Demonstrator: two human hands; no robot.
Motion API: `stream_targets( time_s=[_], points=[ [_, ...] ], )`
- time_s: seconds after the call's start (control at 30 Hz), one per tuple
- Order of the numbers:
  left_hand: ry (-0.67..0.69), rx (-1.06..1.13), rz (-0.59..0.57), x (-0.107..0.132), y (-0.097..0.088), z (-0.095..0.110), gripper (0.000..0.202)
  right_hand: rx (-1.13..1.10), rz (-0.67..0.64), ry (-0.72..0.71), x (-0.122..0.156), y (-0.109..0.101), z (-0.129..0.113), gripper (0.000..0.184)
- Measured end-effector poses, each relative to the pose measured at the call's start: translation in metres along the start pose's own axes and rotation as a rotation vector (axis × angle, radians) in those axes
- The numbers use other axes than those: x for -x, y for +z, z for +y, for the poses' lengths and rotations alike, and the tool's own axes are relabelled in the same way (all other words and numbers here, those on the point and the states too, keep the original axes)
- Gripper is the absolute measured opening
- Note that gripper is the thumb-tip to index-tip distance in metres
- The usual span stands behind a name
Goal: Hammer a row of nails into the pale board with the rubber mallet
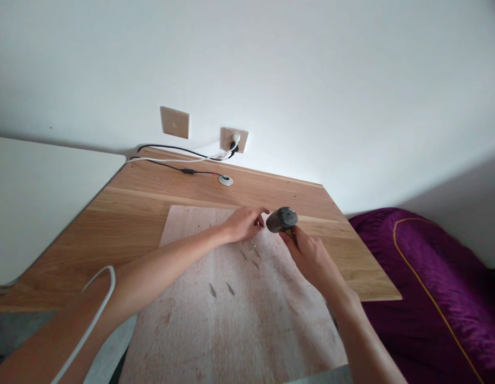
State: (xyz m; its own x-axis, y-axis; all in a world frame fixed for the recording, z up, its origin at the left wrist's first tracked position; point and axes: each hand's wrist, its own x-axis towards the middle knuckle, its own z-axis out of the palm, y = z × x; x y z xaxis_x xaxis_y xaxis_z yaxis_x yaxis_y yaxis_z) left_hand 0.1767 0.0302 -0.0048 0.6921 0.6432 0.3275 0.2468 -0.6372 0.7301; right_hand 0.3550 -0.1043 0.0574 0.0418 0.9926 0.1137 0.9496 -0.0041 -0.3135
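In the head view, my left hand (247,223) rests at the far part of a pale plywood board (231,330), its thumb and fingers pinched on what looks like a nail, mostly hidden by the fingertips. My right hand (309,250) is wrapped round the handle of a hammer (282,218). The dark, blunt hammer head is raised just right of my left fingertips, apart from them. Several loose nails (256,250) lie on the board below my left hand. Two more nails (230,289) lie closer to me.
Beneath the board is a wooden desk (127,197) against a white wall. Cables (171,160) run along its back edge to a wall socket (234,140). A white panel (47,208) stands left; purple fabric (423,277) lies right. A white cord (97,314) crosses my left forearm.
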Motion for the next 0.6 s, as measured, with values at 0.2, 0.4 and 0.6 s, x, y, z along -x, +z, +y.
stream_targets(
  time_s=[0.2,0.4,0.6],
  points=[
    [0.026,-0.004,-0.006,0.0007,-0.0014,-0.0001,0.045,-0.002,0.016,-0.002,0.0017,0.001,-0.0001,0.03],
    [0.026,-0.012,0.0,0.0008,-0.001,0.0008,0.047,0.029,0.011,-0.011,0.0017,0.0023,-0.0052,0.028],
    [0.039,-0.035,-0.004,-0.0008,0.001,-0.0027,0.046,0.027,-0.022,-0.023,-0.0005,-0.0011,-0.0044,0.026]
  ],
)
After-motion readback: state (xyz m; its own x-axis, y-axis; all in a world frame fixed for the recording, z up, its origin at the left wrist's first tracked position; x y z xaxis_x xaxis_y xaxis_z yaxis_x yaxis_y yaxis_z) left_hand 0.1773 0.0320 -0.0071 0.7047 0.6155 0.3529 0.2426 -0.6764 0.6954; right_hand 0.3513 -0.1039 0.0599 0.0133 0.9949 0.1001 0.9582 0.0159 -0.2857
